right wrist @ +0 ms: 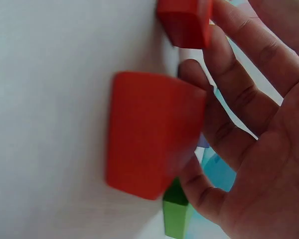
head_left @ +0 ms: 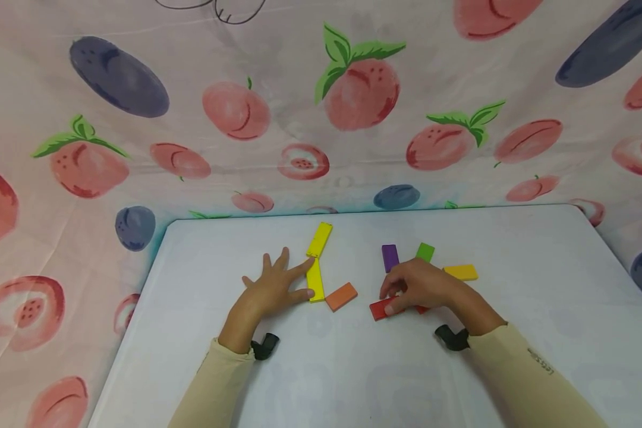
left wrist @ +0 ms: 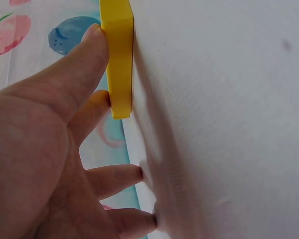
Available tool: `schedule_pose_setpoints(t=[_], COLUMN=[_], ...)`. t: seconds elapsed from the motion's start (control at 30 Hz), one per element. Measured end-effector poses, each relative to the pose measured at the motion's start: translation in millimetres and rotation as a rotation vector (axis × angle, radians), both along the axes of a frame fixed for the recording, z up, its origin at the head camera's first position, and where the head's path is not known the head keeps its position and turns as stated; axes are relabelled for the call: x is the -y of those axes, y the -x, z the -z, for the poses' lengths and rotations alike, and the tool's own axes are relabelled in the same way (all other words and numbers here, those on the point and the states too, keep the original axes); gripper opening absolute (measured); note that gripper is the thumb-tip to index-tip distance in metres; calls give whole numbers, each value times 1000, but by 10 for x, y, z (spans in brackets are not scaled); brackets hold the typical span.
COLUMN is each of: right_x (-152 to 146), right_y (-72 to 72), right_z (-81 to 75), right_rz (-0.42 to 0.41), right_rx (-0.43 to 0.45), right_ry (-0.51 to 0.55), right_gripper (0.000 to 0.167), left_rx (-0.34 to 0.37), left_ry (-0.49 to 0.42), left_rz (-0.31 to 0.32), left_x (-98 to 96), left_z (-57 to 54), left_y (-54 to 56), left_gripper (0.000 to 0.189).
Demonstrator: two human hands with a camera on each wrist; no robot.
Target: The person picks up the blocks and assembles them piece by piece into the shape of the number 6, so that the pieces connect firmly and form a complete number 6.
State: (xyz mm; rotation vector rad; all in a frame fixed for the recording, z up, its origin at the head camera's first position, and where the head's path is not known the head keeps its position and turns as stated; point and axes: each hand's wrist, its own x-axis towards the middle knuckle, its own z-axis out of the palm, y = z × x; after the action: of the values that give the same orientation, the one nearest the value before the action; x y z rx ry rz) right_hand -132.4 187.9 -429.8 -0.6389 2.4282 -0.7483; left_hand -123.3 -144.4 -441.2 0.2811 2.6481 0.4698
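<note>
Two yellow blocks stand end to end, the upper one (head_left: 319, 239) slanting right and the lower one (head_left: 315, 280) nearly upright in view. My left hand (head_left: 270, 286) has spread fingers; its index fingertip touches the blocks near their meeting ends and its thumb touches the lower one. The left wrist view shows thumb and finger against one side of a yellow block (left wrist: 120, 64). My right hand (head_left: 421, 284) pinches a red block (head_left: 380, 310) between thumb and fingers. A second red block (right wrist: 144, 134) lies under that palm, mostly hidden in the head view.
An orange block (head_left: 341, 296) lies by the lower yellow block. Beyond my right hand are a purple block (head_left: 390, 257), a green block (head_left: 425, 251) and an amber block (head_left: 462, 272). All lie on a white table (head_left: 331, 368), backed by a fruit-print cloth (head_left: 278, 53).
</note>
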Motion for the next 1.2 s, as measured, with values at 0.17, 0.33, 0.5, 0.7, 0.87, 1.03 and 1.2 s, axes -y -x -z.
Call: schedule_pose_setpoints(t=[0.17, 0.33, 0.5, 0.7, 0.87, 1.03, 1.2], right_x=[11, 28, 42, 50, 47, 40, 46], right_y=[-28, -34, -37, -44, -46, -57, -61], right_z=[26, 70, 99, 102, 103, 112, 104], right_rz=[-21, -30, -28, -18, -18, -22, -13], right_rx=[-32, -58, -66, -59, -53, -70, -130], right_ry=[-17, -48, -51, -31, -28, -23, -29], right_gripper=[23, 24, 24, 22, 22, 25, 28], left_rx=[4, 4, 8, 10, 12, 10, 12], left_ry=[-1, -5, -7, 2, 5, 6, 6], left_rz=[-4, -5, -7, -8, -7, -5, -5], left_x=[-3, -1, 5, 6, 4, 2, 0], left_z=[7, 13, 14, 5, 10, 18, 16], left_y=[6, 12, 13, 17, 20, 14, 13], left_gripper=[73, 73, 73, 74, 73, 72, 72])
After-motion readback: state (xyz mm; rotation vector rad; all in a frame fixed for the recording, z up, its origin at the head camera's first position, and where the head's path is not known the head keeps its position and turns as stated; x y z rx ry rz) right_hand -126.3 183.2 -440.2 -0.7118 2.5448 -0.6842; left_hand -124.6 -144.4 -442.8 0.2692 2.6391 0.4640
